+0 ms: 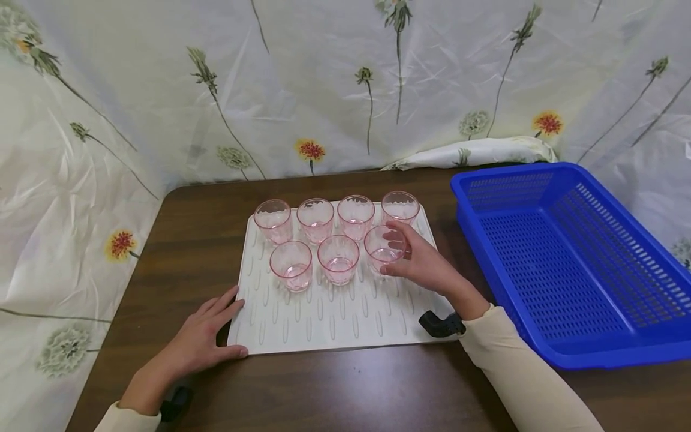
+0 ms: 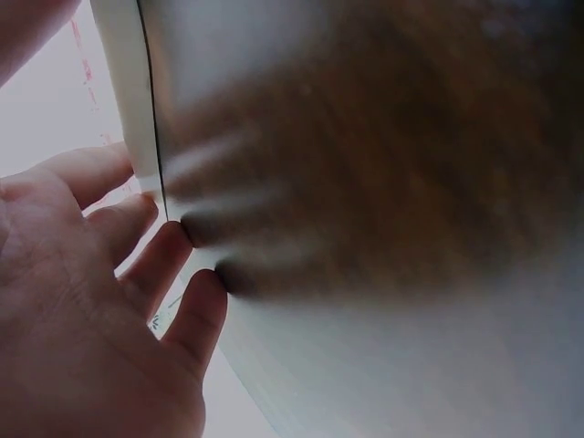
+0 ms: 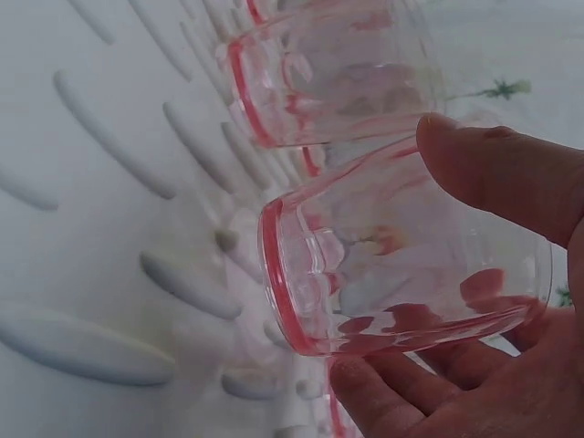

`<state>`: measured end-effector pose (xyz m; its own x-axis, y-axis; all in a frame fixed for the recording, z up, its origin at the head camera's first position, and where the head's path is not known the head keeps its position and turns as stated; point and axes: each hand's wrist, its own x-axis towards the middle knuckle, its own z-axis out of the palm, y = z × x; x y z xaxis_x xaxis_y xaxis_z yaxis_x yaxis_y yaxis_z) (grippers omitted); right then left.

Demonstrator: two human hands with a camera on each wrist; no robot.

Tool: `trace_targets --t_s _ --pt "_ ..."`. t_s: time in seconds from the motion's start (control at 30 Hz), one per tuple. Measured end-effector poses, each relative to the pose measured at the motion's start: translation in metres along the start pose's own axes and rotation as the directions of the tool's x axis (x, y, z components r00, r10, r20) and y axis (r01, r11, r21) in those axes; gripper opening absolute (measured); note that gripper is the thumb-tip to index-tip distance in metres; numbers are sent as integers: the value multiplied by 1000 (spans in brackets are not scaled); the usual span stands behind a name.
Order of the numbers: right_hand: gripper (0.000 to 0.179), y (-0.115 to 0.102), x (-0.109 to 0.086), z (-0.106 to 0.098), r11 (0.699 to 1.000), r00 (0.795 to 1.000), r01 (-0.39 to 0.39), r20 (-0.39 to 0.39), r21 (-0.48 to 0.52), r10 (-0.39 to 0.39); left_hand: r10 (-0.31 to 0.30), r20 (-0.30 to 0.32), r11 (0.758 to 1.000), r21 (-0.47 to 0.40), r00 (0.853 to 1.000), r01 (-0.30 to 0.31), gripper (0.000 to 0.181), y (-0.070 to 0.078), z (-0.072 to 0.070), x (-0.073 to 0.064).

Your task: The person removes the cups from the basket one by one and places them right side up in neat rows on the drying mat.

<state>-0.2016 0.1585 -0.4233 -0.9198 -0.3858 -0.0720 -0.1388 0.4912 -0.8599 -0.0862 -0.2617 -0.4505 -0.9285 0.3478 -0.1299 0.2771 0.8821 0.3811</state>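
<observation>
My right hand [image 1: 426,261] holds a clear pink-tinted glass [image 1: 384,249] at the right end of the front row, thumb on one side and fingers round the other. In the right wrist view this glass [image 3: 411,260] stands close over the ribbed white mat, its pink base band towards it. Two more glasses are in that row, the nearest being the middle glass [image 1: 338,261]. My left hand [image 1: 197,336] has its fingers spread, fingertips at the left edge of the white mat [image 1: 318,324]. In the left wrist view the fingertips [image 2: 205,283] meet the dark tabletop beside it.
Behind the front row stands a second row of several like glasses, the rightmost glass [image 1: 400,207] just beyond my right fingers. A blue slotted basket [image 1: 488,270] sits on the brown table [image 1: 178,240] to the right. Flower-patterned cloth [image 1: 313,78] hangs behind.
</observation>
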Motion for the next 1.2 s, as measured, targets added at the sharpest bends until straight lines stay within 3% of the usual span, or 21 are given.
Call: trace_targets --t_s 0.4,0.67,1.2 --pt "88 7 -1 3 1000 999 18 30 8 -19 -1 10 1000 1 1000 1 92 -1 0 1" --pt "87 11 2 5 999 999 2 51 -46 1 -15 18 1000 -3 1000 15 93 -2 -1 1" --pt "90 10 0 6 999 999 36 32 -21 -36 7 5 1000 -11 1000 -7 91 -2 -2 0"
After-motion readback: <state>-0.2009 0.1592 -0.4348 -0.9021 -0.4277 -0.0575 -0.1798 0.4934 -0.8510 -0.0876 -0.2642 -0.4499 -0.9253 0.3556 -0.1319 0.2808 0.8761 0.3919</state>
